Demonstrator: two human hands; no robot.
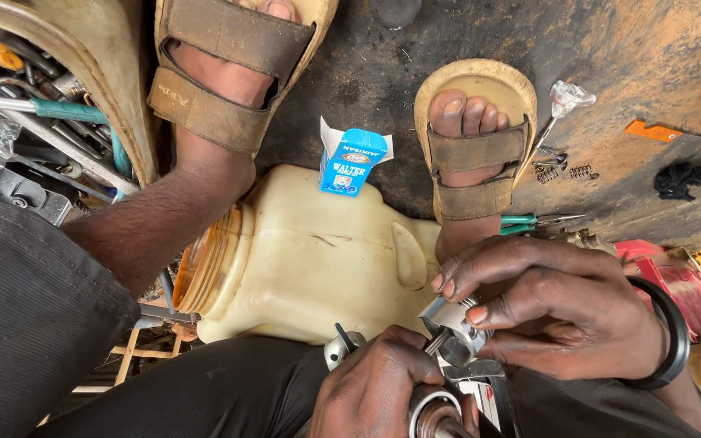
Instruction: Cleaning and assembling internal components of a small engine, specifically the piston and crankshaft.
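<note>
My right hand (553,308), with a black band on the wrist, grips a silver metal piston (446,318) between thumb and fingers. Just below it, my left hand (375,389) is closed around a thin dark tool whose tip (341,332) sticks up beside a small round metal piece (336,350). A round metal ring-shaped part (436,412) sits against the same hand at the bottom edge; who holds it is unclear. Both hands work over my lap, nearly touching.
A cream plastic container (318,259) lies on its side between my sandalled feet (480,154). A small blue and white carton (352,162) stands behind it. Green-handled pliers (525,221), springs (565,172), a clear-handled screwdriver (565,99) and red parts (667,276) lie right. Tools (34,113) pile left.
</note>
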